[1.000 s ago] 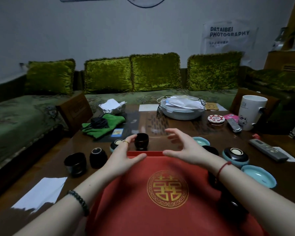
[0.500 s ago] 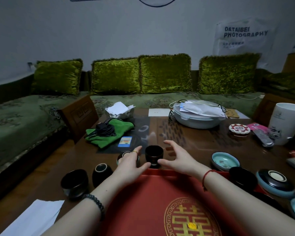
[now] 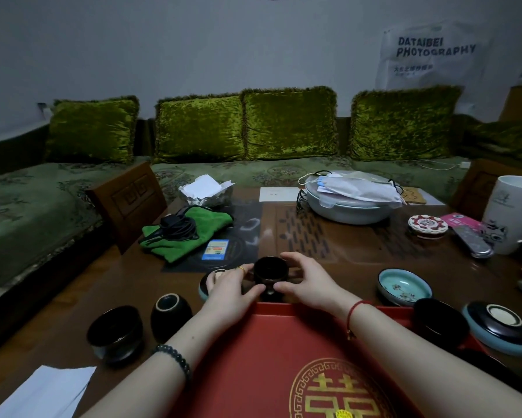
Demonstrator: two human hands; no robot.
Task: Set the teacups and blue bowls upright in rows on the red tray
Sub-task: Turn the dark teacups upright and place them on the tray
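Just past the far edge of the red tray, the left hand and right hand are cupping an upright dark teacup from both sides, probably steadying it for lifting aboard.

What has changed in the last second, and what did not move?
Both hands moved forward over the far edge of the red tray. The left hand and the right hand now curl round the dark teacup, which neither touched before. The teacup stays upright in its place; the tray, the black cup at the far left and the upright blue bowl did not move.
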